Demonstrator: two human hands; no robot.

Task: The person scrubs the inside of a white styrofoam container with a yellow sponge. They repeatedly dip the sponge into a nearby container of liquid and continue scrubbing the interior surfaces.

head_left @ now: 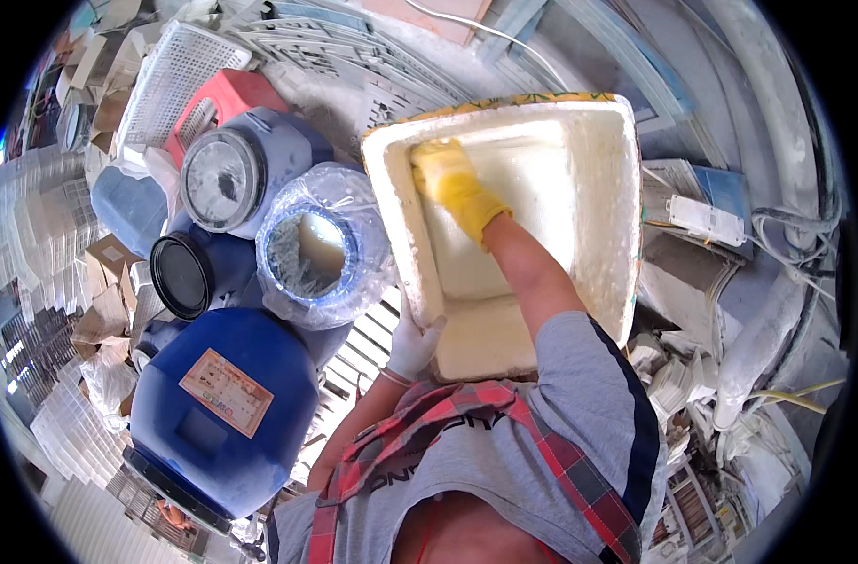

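A white foam box with thick walls and a patterned yellow outer edge lies tilted before me, its mouth facing up. My left hand, in a white glove, grips the near left rim with the thumb over the edge. My right hand, in a yellow rubber glove, reaches deep inside, close to the far left inner corner. Its fingers look curled in; whatever they may hold is hidden. The box floor is smooth and pale, with a bright glare on it.
At left stand a large blue drum, a lidded grey-blue drum, a black-lidded drum and an open, plastic-lined container holding greyish material. A white basket stands behind. Cables and stacked pale pieces lie at right.
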